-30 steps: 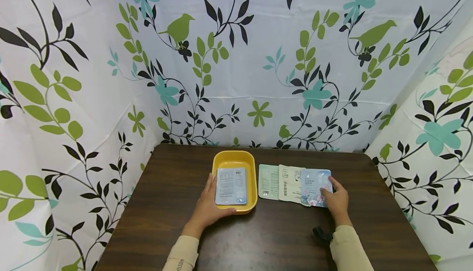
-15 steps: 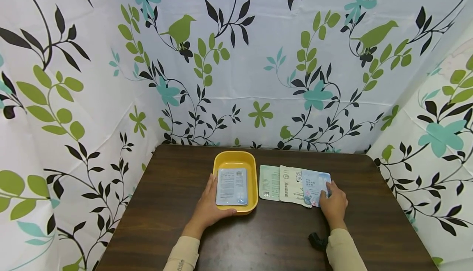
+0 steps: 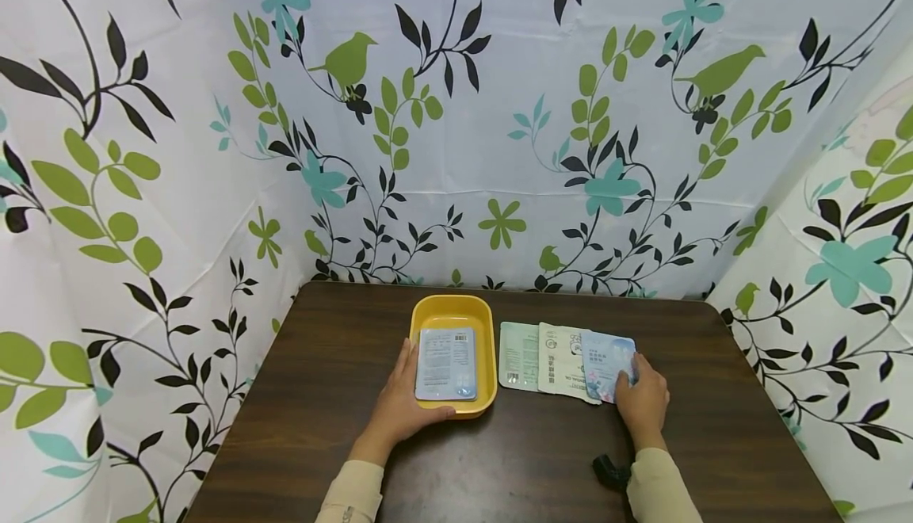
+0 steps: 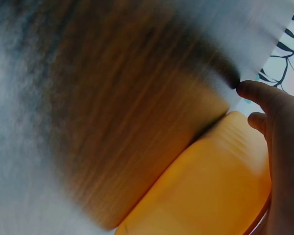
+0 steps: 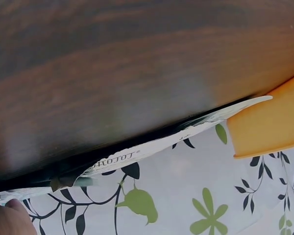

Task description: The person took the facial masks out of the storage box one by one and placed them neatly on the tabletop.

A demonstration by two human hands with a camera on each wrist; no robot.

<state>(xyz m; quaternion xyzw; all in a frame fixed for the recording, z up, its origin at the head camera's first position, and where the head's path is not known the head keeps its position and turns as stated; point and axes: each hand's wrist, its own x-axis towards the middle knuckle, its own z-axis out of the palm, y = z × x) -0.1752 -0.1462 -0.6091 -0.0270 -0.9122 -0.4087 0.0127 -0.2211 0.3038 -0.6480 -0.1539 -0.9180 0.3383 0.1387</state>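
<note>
My left hand (image 3: 401,406) rests against the left side and near corner of a yellow plastic tray (image 3: 487,349), fingers straight along its wall, thumb along the near rim. A pale blue-grey sheet mask packet (image 3: 446,364) lies in the tray, printed side up. To the right, a light green packet (image 3: 518,356), a cream packet (image 3: 562,358) and a light blue packet with pink flowers (image 3: 605,360) lie overlapping. My right hand (image 3: 644,402) pinches the right edge of the light blue packet. In the right wrist view the thumb (image 5: 15,218) shows at the packets' edge.
Everything lies on a dark brown wooden table (image 3: 342,333). Behind and at both sides hangs a white curtain (image 3: 485,150) with leaves and birds. A black wrist camera (image 3: 611,473) sits at the right sleeve, close to the tabletop.
My right hand has shifted slightly left and down, its fingers now closer around the light blue packet's edge. That packet has turned a little. The left hand and tray stay in place.
</note>
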